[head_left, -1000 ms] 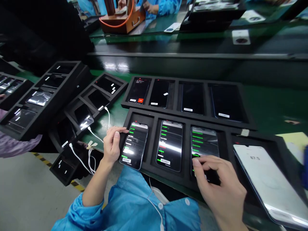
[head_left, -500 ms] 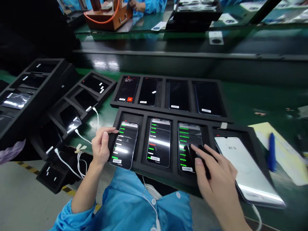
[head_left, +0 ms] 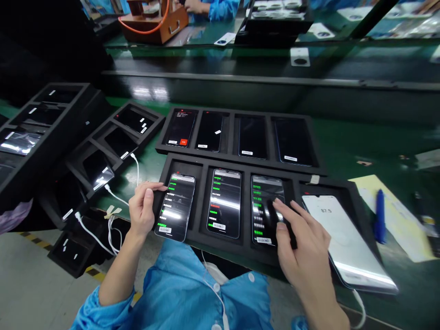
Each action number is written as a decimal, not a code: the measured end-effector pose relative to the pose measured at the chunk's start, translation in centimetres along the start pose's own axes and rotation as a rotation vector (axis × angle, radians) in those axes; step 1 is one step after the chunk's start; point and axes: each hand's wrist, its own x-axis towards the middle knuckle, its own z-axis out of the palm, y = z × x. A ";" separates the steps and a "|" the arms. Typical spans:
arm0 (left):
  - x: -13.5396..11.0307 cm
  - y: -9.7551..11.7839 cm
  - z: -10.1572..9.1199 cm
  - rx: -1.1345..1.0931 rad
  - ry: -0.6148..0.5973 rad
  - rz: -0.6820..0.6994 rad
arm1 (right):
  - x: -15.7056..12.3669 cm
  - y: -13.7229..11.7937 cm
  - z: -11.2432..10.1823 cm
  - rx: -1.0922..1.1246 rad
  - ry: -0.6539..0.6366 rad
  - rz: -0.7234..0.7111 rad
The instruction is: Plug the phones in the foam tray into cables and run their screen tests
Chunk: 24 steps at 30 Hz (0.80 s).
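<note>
My left hand (head_left: pixel 142 205) rests by the left edge of a smartphone (head_left: pixel 176 206), index finger stretched to that edge, other fingers curled, holding nothing. Its lit screen shows a list with green and white lines. A second smartphone (head_left: pixel 224 204), with one red line among its entries, lies in the middle. My right hand (head_left: pixel 302 238) is spread open over the third smartphone (head_left: pixel 263 208), fingertips at its screen's right side; contact is hard to tell. Right of it, a smartphone (head_left: pixel 347 238) with a white screen reading 87.5 lies tilted across the black tray's (head_left: pixel 202 238) edge, a white cable at its bottom.
Behind stands another black tray (head_left: pixel 233 158) of mostly dark phones. More phone trays (head_left: pixel 84 149) with white cables (head_left: pixel 117 195) stand at left. A blue pen (head_left: pixel 380 215) lies on yellow paper (head_left: pixel 405 229) at right. Across the bench, a co-worker's blue sleeve (head_left: pixel 223 10) shows near a wooden box (head_left: pixel 154 25).
On the third phone the list has scrolled, now showing white lines lower down. My right hand has shifted slightly, fingertips a little higher on the screen. My left hand stays by the first phone.
</note>
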 end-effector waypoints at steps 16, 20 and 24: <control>-0.3 1.2 -0.6 0.090 0.037 0.086 | -0.2 -0.8 -0.9 0.075 0.040 -0.018; -1.9 6.0 -0.5 -0.122 -0.111 0.335 | -1.7 -0.5 -5.0 0.107 0.200 0.078; -4.6 11.2 3.0 -0.510 -0.717 0.072 | -3.4 2.5 -8.7 -0.042 0.253 0.564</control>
